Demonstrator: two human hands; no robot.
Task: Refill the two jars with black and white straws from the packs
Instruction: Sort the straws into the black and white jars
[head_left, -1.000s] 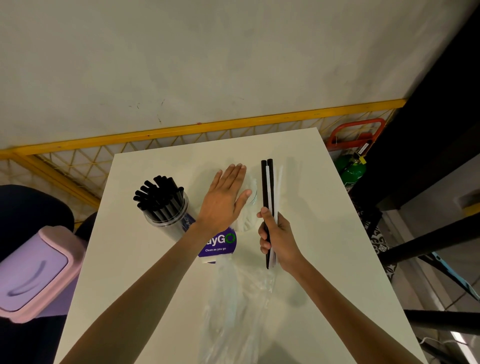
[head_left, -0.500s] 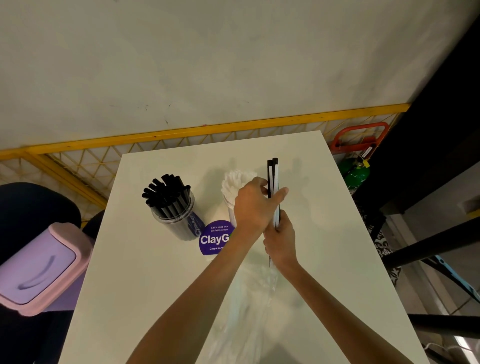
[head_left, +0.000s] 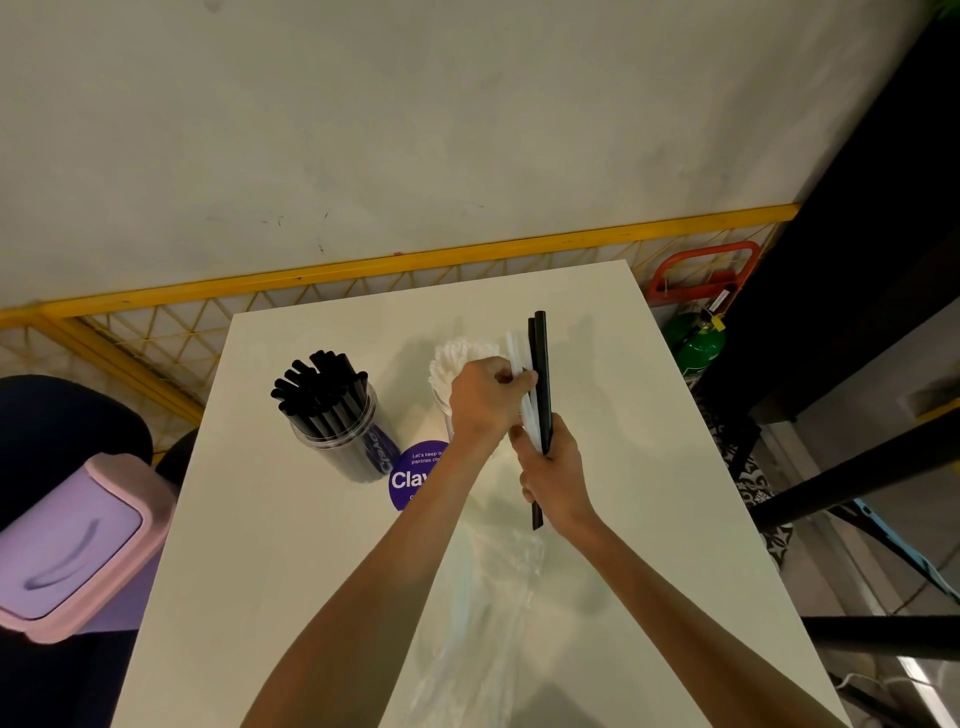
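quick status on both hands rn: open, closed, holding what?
Left hand: closed, pinching a white straw.
Right hand: closed around a bundle of black and white straws.

White table (head_left: 649, 467) bears black-straw jar (head_left: 337, 431), white-straw jar (head_left: 447, 374), purple sticker (head_left: 410, 475), clear pack (head_left: 483, 623).

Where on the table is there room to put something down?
Two bare patches on the table: the near left, between the black jar and the left edge, and the right side, between the right hand and the right edge. The middle is crowded: white jar, left hand, sticker and pack.
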